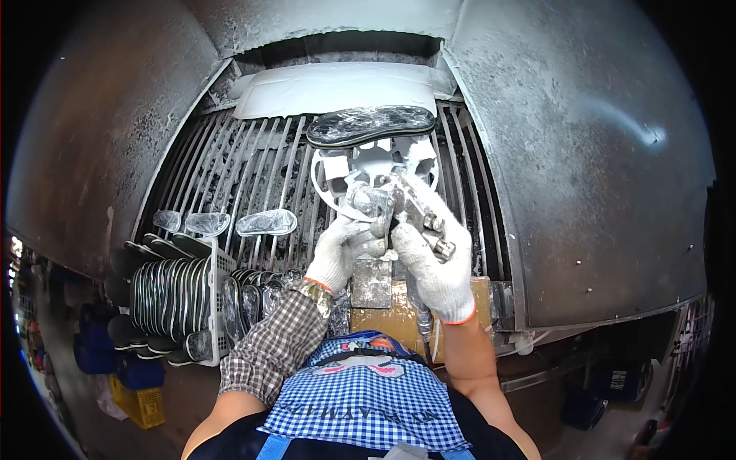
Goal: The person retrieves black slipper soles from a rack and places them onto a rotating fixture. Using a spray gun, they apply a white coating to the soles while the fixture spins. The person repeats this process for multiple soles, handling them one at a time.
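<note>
My right hand (441, 264), in a white glove with an orange cuff, is closed around a metal spray gun (420, 215) crusted with white. A hose (423, 318) hangs below it. My left hand (337, 249), gloved alike, is closed at the gun's left side on a whitened, rounded part that looks like its cup; the fingers partly hide it. Just beyond both hands, a black shoe sole (372, 126) with a pale edge line and clear film over its top rests on a white-coated stand (333, 165).
Metal bars (261, 153) span the booth between dark side walls (606, 169). Three small film-wrapped pieces (266, 223) lie on the bars at left. Below them, a white rack (220, 299) holds several dark soles (170, 297). A brown box (460, 307) stands under my right hand.
</note>
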Demonstrator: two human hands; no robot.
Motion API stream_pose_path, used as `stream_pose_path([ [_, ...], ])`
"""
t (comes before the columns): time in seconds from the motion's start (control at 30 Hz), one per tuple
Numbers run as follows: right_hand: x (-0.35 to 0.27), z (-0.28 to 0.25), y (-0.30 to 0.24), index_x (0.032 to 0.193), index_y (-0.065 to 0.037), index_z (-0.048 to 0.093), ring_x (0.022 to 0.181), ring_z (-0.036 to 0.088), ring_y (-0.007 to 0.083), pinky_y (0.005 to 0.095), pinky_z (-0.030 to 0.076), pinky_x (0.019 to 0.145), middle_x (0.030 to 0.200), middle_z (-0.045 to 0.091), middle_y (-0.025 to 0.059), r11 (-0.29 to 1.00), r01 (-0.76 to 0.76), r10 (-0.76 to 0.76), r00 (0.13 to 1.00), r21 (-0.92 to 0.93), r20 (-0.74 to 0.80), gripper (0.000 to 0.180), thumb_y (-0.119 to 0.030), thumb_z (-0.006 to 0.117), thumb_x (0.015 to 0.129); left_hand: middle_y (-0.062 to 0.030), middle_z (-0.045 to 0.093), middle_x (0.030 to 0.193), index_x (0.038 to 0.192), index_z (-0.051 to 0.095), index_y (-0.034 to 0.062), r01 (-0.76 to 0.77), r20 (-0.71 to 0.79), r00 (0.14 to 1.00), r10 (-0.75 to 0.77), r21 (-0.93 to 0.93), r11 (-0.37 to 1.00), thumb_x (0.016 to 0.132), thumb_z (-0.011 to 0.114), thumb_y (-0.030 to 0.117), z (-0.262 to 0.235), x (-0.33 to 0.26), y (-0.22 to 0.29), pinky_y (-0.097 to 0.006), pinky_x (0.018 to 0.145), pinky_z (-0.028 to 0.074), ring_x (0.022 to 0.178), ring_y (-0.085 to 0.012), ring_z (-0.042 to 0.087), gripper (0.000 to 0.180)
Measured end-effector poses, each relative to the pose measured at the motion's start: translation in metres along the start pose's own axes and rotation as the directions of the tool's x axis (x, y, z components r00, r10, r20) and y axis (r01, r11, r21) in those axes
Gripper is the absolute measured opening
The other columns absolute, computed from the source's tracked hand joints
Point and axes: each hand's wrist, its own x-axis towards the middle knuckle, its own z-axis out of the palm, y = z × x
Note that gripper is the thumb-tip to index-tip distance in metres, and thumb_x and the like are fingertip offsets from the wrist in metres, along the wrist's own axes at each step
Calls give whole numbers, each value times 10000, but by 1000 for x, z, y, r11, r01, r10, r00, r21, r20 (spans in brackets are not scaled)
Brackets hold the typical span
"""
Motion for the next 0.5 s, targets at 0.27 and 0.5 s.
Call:
stream_pose_path([
  [0.27,12,-14,20,1526,83,514,1136,681,160,294,546,978,1367,686,165,978,57,-81,990,-202,-113,525,-35,650,1033,-182,661,1352,1403,567,-80,29,23,999,-30,39,999,994,513,42,-8,10,-2,-422,1074,587,1238,-270,677,431],
  [0.5,10,-18,13,1506,67,543,1000,696,142,278,565,873,1296,684,141,995,-31,12,982,-99,-190,521,-24,690,1014,-208,665,1346,1352,596,-86,48,8,999,-48,-19,999,963,536,24,-22,17,-10,-469,1086,570,1229,-313,680,409],
])
